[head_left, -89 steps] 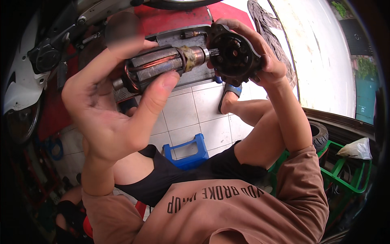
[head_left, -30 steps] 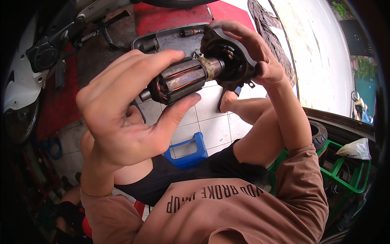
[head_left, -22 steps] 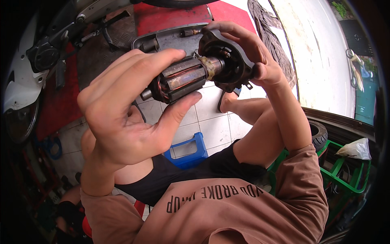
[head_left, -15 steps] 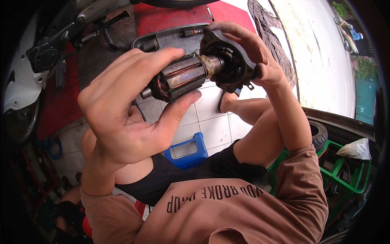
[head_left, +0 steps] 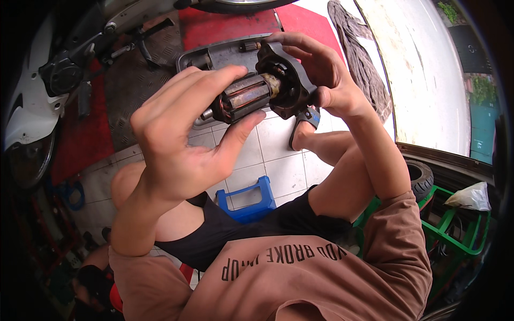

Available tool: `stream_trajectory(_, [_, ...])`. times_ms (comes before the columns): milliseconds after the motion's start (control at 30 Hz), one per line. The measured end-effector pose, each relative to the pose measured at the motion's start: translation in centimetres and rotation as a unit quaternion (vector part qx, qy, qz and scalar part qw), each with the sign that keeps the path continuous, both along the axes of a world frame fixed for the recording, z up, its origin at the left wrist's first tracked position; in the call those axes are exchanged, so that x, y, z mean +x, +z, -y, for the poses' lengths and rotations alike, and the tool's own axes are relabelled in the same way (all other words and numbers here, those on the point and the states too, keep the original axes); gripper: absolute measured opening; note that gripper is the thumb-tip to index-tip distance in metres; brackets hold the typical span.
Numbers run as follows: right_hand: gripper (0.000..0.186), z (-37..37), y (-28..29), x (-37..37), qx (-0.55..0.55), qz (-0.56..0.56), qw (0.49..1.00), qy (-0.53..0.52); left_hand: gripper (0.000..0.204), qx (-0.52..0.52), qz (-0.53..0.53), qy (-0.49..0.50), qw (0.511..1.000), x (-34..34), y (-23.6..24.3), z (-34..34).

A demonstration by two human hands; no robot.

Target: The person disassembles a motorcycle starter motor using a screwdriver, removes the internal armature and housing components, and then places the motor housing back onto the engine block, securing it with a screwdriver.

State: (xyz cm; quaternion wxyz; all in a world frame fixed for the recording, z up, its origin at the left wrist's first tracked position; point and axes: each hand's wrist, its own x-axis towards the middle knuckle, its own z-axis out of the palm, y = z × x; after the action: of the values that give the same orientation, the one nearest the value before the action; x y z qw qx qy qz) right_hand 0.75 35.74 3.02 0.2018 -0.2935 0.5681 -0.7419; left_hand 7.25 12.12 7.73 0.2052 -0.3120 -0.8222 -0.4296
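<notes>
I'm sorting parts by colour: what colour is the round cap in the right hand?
The cap is black, seen best in the head view.

A motorcycle to my left, a green crate to my right.
Ahead of me, a crumpled dark cloth lies beside a red mat; nearer, a blue plastic frame stands on white floor tiles, and I see a tyre and a pale plastic bag by the crate.

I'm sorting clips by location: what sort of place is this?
Probably a repair workshop: there's a motorbike, a loose tyre and a copper-wound rotor in view.
</notes>
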Motion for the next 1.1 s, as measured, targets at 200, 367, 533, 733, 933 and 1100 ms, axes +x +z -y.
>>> stream_trajectory(200, [0.098, 0.0, 0.0, 0.2, -0.010, 0.025, 1.000, -0.005, 0.040, -0.008, 0.013, 0.014, 1.000, 0.0, -0.2, 0.0])
stream_trajectory(367, [0.089, 0.1, 0.6, 0.7, -0.042, -0.013, 0.999, -0.018, 0.036, 0.032, 0.069, 0.018, 0.997, 0.2, -0.4, -0.3])
stream_trajectory(533, [0.091, 0.1, 1.0, 1.1, -0.032, -0.057, 0.997, -0.035, 0.034, 0.114, 0.122, 0.020, 0.986, 0.4, -1.4, -1.0])
stream_trajectory(733, [0.090, 0.2, 0.8, 1.3, 0.009, -0.099, 0.993, -0.059, 0.027, 0.222, 0.272, 0.014, 0.936, 0.6, -1.1, -1.1])
stream_trajectory(933, [0.082, 0.5, 0.5, 1.2, 0.031, -0.061, 0.995, -0.071, 0.028, 0.262, 0.373, 0.006, 0.890, -0.6, -1.9, -0.9])
stream_trajectory(1100, [0.058, 1.4, -0.7, 1.0, -0.072, 0.240, 0.968, -0.007, 0.040, 0.096, 0.129, 0.015, 0.987, -2.1, -2.4, -0.5])
